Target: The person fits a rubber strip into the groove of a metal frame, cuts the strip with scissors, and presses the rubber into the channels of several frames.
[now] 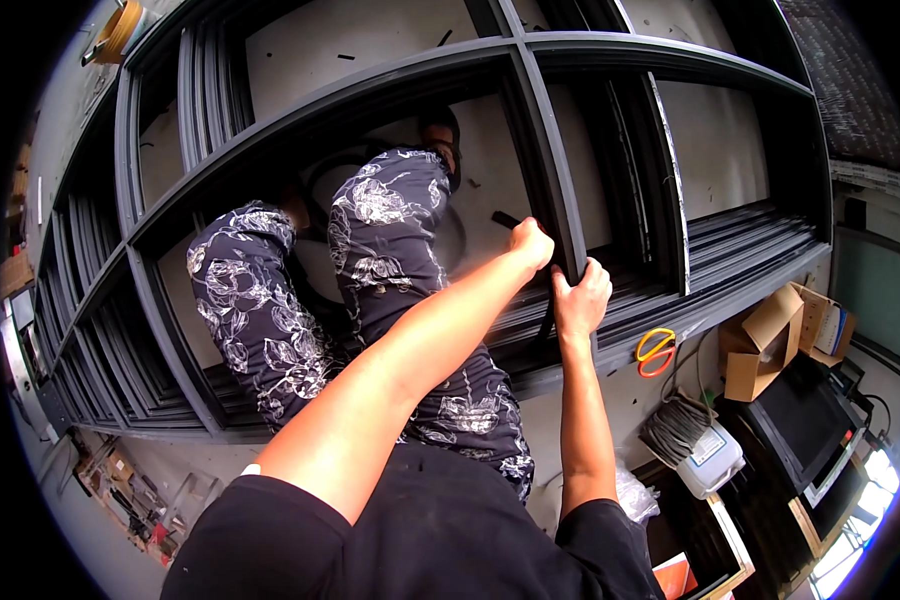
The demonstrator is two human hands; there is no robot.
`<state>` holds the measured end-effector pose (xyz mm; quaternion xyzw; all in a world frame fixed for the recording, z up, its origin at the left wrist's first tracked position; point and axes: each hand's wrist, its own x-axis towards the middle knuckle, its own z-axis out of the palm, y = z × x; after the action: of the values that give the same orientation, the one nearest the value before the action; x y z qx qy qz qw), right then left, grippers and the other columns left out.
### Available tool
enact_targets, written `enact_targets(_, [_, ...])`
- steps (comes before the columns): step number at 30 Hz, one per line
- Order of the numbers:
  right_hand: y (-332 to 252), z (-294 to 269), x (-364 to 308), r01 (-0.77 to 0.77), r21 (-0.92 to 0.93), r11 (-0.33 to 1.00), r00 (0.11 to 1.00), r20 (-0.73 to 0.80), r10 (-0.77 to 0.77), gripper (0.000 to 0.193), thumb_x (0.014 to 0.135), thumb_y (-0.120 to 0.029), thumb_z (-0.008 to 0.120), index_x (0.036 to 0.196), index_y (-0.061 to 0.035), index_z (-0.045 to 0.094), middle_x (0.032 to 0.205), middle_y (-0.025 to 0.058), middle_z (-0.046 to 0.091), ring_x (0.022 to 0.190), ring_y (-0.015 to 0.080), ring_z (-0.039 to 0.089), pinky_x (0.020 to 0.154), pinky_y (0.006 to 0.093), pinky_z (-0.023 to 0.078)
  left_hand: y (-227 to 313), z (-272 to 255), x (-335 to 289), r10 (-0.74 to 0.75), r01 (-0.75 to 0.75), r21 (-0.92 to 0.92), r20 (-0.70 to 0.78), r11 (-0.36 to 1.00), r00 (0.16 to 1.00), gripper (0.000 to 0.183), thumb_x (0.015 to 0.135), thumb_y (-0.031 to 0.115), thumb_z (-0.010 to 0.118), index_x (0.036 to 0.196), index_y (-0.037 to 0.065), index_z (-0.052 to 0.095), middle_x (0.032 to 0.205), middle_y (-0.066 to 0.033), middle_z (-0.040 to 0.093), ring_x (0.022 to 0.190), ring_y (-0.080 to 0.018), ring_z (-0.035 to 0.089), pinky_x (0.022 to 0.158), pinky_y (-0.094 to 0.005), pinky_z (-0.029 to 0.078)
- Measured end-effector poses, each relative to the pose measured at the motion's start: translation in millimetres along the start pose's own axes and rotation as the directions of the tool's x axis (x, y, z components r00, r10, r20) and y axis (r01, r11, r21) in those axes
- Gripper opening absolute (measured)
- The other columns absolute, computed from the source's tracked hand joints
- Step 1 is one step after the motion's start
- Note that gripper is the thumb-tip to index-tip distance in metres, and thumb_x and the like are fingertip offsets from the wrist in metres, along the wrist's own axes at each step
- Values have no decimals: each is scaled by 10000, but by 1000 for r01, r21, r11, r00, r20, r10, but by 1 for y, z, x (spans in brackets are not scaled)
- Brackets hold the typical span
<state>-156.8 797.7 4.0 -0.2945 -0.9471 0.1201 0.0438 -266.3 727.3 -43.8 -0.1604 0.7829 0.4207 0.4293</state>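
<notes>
Dark grey metal frames, divided by crossbars, lie stacked around my legs. My left hand is closed in a fist beside an upright bar of the top frame. From the fist sticks out the short end of a black flexible strip, and a dark length also hangs down beside the bar below it. My right hand is wrapped round the same bar, just right of and below the left, its thumb pressed on the near side. The fingers' far side is hidden behind the bar.
Scissors with yellow and orange handles rest at the frames' near edge. To the right are an open cardboard box, a coil of grey cord and a white plastic jug. My patterned trouser legs stand inside the frame openings.
</notes>
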Motion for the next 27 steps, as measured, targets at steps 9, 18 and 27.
enact_targets(9, [0,0,9,36,-39,999,999,3,-36,438,711,-303,809,967,-41,569,919,138,585,913,350,568,780,457,492,-6,-1,16,-175,192,-353,80,916,981,185,875,5,568,1045,-29,633,894,-139,692,696,-224,682,634,-336,561])
enact_targets(18, [-5,5,21,175,-96,980,981,-70,-182,429,719,-335,792,964,-43,594,889,119,579,881,321,583,760,410,513,-5,-5,31,-127,129,-13,77,992,989,74,862,-1,583,878,-30,648,778,-120,683,650,-209,671,602,-323,542])
enact_targets(27, [-11,3,33,215,-120,969,974,-47,-222,398,731,-348,777,850,-52,540,869,119,575,866,319,584,751,405,514,19,-20,24,-261,267,-73,79,961,962,112,857,-34,538,836,-25,648,756,-124,676,613,-224,660,555,-336,522])
